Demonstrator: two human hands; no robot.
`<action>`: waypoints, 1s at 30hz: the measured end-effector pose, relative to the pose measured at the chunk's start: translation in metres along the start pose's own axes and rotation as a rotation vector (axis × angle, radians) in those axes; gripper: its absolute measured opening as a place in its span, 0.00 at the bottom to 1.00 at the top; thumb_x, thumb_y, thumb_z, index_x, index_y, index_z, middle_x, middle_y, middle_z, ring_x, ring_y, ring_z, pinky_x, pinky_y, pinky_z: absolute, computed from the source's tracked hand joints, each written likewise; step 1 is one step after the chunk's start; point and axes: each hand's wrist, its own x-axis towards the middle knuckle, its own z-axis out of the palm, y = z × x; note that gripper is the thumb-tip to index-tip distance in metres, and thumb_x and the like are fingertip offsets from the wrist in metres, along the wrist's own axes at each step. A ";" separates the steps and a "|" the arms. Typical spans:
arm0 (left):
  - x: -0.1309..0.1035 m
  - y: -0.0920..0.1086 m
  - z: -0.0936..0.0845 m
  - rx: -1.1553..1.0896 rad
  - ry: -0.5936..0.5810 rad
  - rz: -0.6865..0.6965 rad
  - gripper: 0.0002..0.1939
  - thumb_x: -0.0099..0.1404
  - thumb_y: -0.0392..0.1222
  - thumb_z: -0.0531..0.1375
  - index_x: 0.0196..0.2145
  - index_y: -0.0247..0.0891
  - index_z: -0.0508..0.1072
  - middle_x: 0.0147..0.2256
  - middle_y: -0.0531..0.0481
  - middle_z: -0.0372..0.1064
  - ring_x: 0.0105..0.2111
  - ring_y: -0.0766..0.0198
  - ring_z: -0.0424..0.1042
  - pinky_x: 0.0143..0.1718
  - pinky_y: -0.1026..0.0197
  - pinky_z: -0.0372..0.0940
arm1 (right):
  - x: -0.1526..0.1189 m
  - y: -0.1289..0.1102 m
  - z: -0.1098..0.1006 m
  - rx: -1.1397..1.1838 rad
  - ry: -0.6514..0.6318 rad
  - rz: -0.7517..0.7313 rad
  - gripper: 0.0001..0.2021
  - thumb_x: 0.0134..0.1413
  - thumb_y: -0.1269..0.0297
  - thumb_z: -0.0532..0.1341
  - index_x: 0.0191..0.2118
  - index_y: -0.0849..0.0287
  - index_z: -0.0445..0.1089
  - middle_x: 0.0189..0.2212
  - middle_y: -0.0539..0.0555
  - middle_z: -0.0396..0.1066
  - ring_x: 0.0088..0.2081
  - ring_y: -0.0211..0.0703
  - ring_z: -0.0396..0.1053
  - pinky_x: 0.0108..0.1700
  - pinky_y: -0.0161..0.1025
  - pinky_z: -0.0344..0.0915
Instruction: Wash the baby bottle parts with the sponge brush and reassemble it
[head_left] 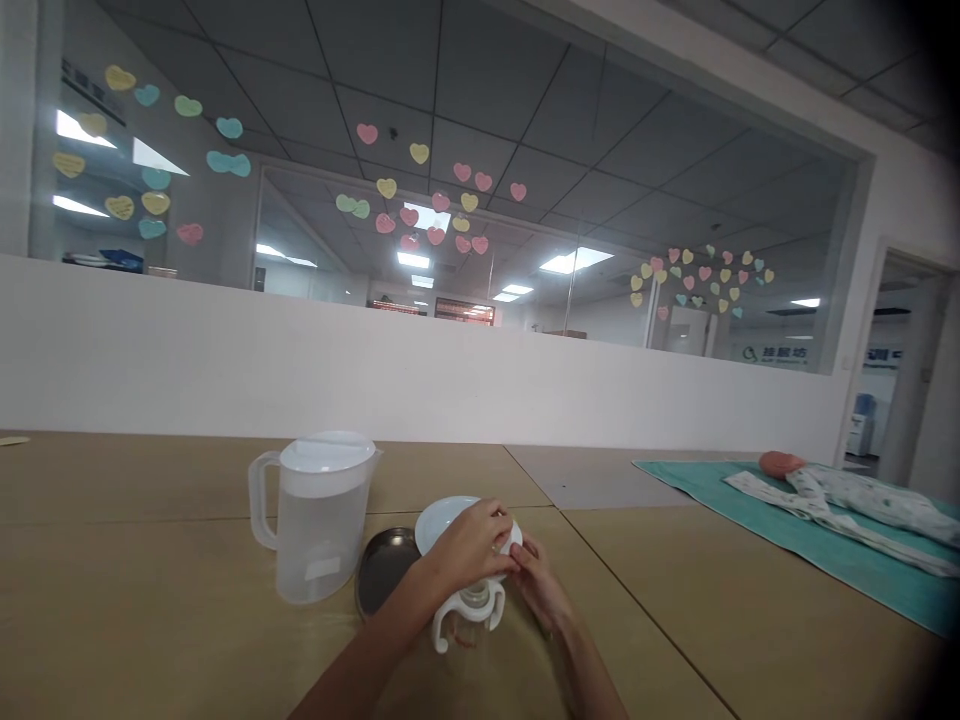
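Both of my hands meet over the table in front of me, fingers closed. My left hand (474,545) and my right hand (541,585) pinch a small white rounded piece (514,538) between them; its exact kind is mostly hidden by the fingers. Just below them stands a clear baby bottle (474,595), its neck uncovered, with a white two-handled holder (448,606) around it. Behind my left hand lies a white dish (435,520), partly covered by that hand. A dark metal dish (384,572) is left of the bottle, partly behind my left forearm.
A translucent lidded pitcher (319,530) stands to the left, its handle facing left. At the right, a doll in patterned white cloth (862,498) lies on a teal mat (795,530). A white wall (450,375) with a window borders the table's far side.
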 end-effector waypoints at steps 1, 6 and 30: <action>0.001 0.000 0.001 -0.010 -0.007 -0.002 0.12 0.54 0.37 0.62 0.21 0.37 0.60 0.41 0.49 0.67 0.38 0.62 0.68 0.37 0.63 0.59 | 0.000 0.000 0.000 -0.003 0.019 -0.015 0.24 0.43 0.43 0.64 0.39 0.59 0.72 0.36 0.58 0.74 0.37 0.48 0.72 0.39 0.44 0.67; 0.000 -0.003 0.001 -0.088 0.003 -0.030 0.09 0.55 0.39 0.62 0.22 0.37 0.65 0.45 0.48 0.67 0.43 0.60 0.69 0.41 0.63 0.61 | 0.003 0.006 -0.005 0.150 0.063 -0.006 0.18 0.43 0.51 0.67 0.36 0.59 0.74 0.33 0.55 0.73 0.30 0.41 0.69 0.31 0.36 0.65; -0.025 -0.039 -0.032 -0.011 -0.720 -0.716 0.10 0.45 0.34 0.61 0.11 0.35 0.67 0.15 0.51 0.67 0.19 0.63 0.68 0.25 0.61 0.66 | -0.002 0.029 -0.018 -0.859 0.404 -0.182 0.20 0.43 0.49 0.64 0.39 0.57 0.70 0.45 0.59 0.70 0.50 0.53 0.64 0.53 0.49 0.58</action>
